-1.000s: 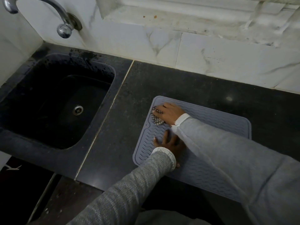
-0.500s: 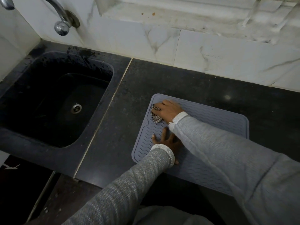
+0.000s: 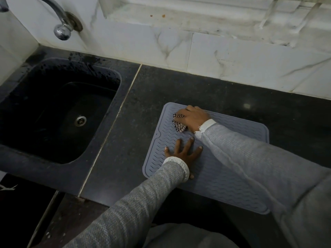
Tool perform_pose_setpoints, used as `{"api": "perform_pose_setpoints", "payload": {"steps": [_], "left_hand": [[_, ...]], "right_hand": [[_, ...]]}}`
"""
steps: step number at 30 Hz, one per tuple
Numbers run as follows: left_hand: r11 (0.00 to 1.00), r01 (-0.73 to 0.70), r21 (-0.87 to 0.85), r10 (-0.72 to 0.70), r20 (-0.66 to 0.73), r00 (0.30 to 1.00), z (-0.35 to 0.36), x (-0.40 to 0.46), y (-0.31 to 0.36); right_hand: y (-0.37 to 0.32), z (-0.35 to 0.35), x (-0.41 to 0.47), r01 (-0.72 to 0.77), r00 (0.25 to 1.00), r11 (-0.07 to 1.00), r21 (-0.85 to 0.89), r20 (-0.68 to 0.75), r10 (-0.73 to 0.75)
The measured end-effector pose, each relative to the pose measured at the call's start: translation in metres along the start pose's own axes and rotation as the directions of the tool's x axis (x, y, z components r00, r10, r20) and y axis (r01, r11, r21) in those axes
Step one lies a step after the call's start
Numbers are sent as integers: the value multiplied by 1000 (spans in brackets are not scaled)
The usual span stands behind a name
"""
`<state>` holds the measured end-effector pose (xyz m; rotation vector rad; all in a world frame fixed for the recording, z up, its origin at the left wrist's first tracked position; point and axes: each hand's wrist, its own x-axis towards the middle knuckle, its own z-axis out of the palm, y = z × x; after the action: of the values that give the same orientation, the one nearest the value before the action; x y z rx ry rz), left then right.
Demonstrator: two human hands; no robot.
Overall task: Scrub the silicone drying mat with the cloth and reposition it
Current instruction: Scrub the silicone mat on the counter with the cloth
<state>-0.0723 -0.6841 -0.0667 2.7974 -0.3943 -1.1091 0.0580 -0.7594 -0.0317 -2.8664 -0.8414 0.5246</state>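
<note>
Spread wide and flat, the fingers [image 3: 191, 143] of my left hand [image 3: 182, 154] press down on the near-left part of the grey silicone mat [image 3: 223, 179], which lies on the dark counter [image 3: 143, 104] to the right of the sink. Its near edge hangs slightly past the counter's front. Just beyond, my right hand [image 3: 194, 119] curls over the checked cloth [image 3: 179, 125], holding it bunched against the mat's far-left corner. Further left sits the black sink [image 3: 23, 153], with the steel tap [image 3: 60, 24] above it on the marble wall [image 3: 232, 59].
</note>
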Motion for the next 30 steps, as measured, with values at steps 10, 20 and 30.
{"api": "perform_pose_setpoints", "payload": {"steps": [10,20,30], "left_hand": [[1000,9,0,-9,-35,999,7,2,-2],[1000,24,9,-24,-5,1000,4,1,0],[1000,19,21,-20,6,1000,-2,-4,2]], "right_hand": [[53,0,-43,153,985,974,-169,105,-137],[36,22,-43,-25,999,998,52,-36,27],[68,6,-67,26,999,993,-116,22,-24]]}}
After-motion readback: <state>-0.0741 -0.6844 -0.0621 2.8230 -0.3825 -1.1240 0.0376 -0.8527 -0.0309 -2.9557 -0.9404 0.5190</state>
